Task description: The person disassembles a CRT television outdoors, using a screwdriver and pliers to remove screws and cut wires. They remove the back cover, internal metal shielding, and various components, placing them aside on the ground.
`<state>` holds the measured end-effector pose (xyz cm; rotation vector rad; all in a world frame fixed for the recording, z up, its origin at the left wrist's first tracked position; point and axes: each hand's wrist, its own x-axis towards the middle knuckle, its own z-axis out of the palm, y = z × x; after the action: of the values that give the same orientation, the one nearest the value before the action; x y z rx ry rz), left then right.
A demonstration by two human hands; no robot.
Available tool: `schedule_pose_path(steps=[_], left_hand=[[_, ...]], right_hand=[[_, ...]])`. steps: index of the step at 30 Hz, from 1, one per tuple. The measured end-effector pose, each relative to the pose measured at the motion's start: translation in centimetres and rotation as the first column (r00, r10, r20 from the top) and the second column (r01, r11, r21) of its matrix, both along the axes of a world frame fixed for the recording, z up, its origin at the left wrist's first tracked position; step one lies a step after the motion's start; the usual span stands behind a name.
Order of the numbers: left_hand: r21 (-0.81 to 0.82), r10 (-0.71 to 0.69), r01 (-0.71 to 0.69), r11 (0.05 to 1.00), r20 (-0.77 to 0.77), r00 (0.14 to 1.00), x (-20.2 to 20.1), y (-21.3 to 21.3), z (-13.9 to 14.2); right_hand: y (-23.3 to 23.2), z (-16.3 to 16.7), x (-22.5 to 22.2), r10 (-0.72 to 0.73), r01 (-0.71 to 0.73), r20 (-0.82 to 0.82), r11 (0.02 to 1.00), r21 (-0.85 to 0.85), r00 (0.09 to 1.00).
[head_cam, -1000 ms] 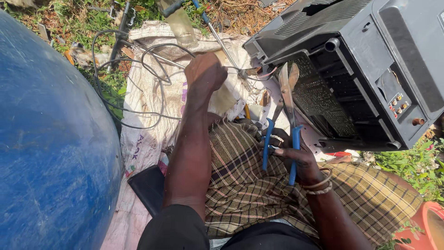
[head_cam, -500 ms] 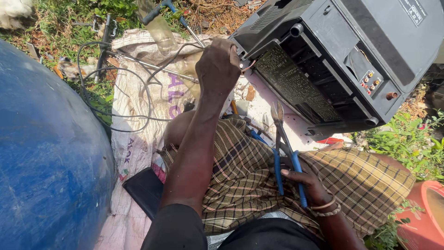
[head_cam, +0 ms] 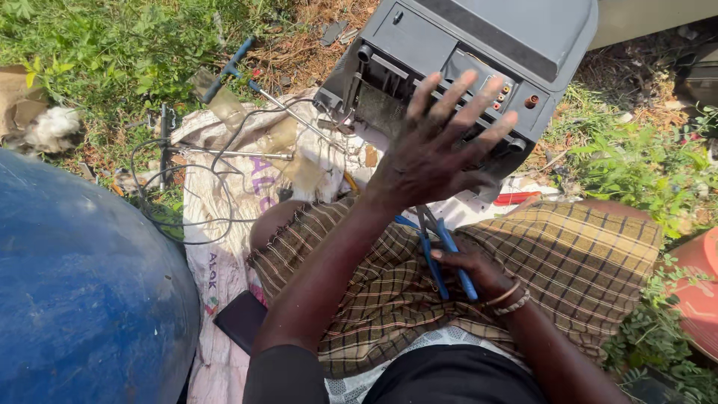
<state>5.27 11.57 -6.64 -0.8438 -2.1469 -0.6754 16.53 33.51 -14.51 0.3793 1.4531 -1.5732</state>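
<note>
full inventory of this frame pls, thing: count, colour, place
Grey plastic television casing: 1, grey, top centre, back facing up.
Blue-handled pliers: 1, blue grips, on the lap.
Blue plastic drum: 1, blue, lower left.
Printed white woven sack: 1, white, on the ground.
Thin grey wires: several, over the sack.
Black flat phone-like slab: 1, beside the thigh.
Left hand: spread open before the casing.
Right hand: grips the pliers.

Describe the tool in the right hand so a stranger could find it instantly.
Start at the grey appliance casing, then drop to the checked cloth over the lap. There the right hand holds pliers, the only blue-handled tool on the lap.
</note>
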Motion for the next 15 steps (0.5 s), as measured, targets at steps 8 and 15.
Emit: schedule_pose_path(steps=[8,15], left_hand=[[-0.395,-0.02,0.024,0.918,0.013,1.0,-4.0,8.6,0.1],[-0.117,0.128,-0.141,0.983,-0.115,0.985,-7.6,8.0,1.6]], right_hand=[[2.4,-3.0,-1.2,-0.175,0.251,0.208,0.866,-0.433,0.962],[2.6,-4.8,-0.5,-0.172,0.271,0.239,0.829,-0.488,0.956]])
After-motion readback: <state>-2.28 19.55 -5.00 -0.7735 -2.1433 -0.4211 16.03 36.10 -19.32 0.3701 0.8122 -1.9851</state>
